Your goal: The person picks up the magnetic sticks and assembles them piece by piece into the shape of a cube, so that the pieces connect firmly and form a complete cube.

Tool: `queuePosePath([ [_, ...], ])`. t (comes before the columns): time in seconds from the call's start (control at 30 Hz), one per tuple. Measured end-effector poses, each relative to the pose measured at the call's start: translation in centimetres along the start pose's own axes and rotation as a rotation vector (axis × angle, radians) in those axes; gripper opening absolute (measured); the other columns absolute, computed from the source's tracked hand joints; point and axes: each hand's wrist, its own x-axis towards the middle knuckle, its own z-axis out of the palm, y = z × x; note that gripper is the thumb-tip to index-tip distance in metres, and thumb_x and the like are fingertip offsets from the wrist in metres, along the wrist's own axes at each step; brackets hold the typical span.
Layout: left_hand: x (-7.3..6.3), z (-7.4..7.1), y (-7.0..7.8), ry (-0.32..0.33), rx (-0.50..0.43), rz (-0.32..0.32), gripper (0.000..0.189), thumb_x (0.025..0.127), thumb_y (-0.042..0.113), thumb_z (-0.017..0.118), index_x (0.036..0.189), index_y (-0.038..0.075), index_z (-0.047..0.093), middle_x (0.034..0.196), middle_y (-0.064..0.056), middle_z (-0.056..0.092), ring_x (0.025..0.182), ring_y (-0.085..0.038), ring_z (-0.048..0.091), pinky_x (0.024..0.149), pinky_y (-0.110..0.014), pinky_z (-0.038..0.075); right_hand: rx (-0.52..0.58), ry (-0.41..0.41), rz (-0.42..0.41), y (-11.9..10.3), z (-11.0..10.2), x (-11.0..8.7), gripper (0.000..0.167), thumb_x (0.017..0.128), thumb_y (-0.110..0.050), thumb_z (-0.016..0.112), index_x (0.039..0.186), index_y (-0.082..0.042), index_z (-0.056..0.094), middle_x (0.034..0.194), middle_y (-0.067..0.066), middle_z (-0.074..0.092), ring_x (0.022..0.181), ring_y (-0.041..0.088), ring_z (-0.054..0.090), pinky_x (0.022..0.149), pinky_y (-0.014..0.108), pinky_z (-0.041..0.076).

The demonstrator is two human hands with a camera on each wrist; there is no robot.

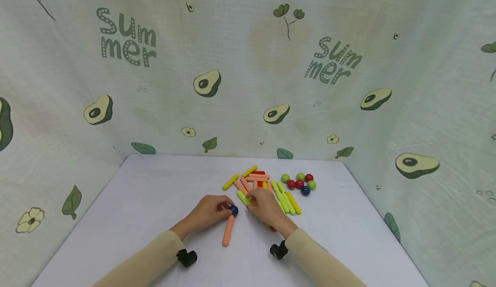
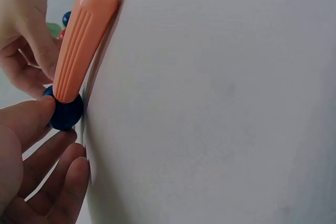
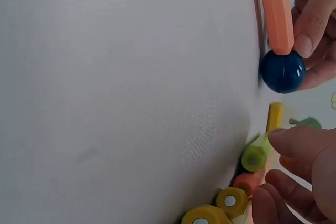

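My left hand [image 1: 209, 211] pinches a dark blue ball [image 1: 234, 210] between thumb and fingers, low at the table. One end of an orange ribbed magnetic stick [image 1: 228, 232] meets the ball; the stick points toward me. In the left wrist view a round silver magnet shows in the stick's [image 2: 86, 35] free end. To the right, my right hand [image 1: 267, 206] has its thumb and fingers around a lime-green magnetic stick [image 1: 242, 197] at the near left of the pile. Its fingers partly hide that stick and others beneath.
Around and behind the right hand lie yellow [image 1: 230, 182], orange [image 1: 258, 176], red and lime-green sticks. Back right, several green, red and blue balls [image 1: 299, 184] sit together. A patterned cloth [image 1: 240, 41] hangs behind the white table [image 1: 162, 183].
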Motion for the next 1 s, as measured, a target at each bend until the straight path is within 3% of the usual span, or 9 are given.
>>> queuePosePath([
  [0.17, -0.1, 0.1, -0.2, 0.003, -0.003, -0.008, 0.021, 0.097, 0.025, 0.08, 0.116, 0.019, 0.075, 0.105, 0.007, 0.076, 0.089, -0.007, 0.065, 0.076, -0.027, 0.055, -0.087, -0.012, 0.028, -0.2, 0.6, 0.5, 0.029, 0.091, -0.018, 0.087, 0.115, -0.006, 0.08, 0.095, 0.001, 0.068, 0.085, 0.014, 0.057, 0.079, 0.03, 0.056],
  [0.33, 0.0, 0.1, -0.2, 0.002, -0.01, -0.027, 0.022, 0.096, 0.026, 0.081, 0.116, 0.018, 0.075, 0.107, 0.007, 0.075, 0.088, -0.005, 0.064, 0.075, -0.025, 0.055, -0.128, -0.029, 0.027, -0.5, 0.8, 0.6, 0.025, 0.091, -0.013, 0.086, 0.114, -0.005, 0.081, 0.096, 0.003, 0.069, 0.086, 0.014, 0.057, 0.08, 0.03, 0.057],
  [0.77, -0.3, -0.5, -0.5, 0.002, 0.014, -0.019, 0.022, 0.099, 0.023, 0.078, 0.12, 0.018, 0.075, 0.108, 0.006, 0.076, 0.095, -0.009, 0.067, 0.081, -0.032, 0.057, -0.09, -0.067, 0.043, -1.3, 0.6, 0.2, 0.023, 0.09, -0.005, 0.085, 0.112, -0.004, 0.081, 0.104, 0.007, 0.078, 0.095, 0.02, 0.069, 0.089, 0.036, 0.061],
  [1.0, -0.4, -0.7, -0.7, 0.005, 0.019, -0.019, 0.022, 0.099, 0.023, 0.078, 0.12, 0.018, 0.076, 0.108, 0.007, 0.077, 0.092, -0.007, 0.065, 0.08, -0.029, 0.056, -0.077, -0.099, 0.052, -1.3, -0.3, -0.2, 0.02, 0.091, -0.007, 0.083, 0.111, -0.005, 0.081, 0.1, 0.004, 0.076, 0.091, 0.018, 0.066, 0.086, 0.037, 0.06],
])
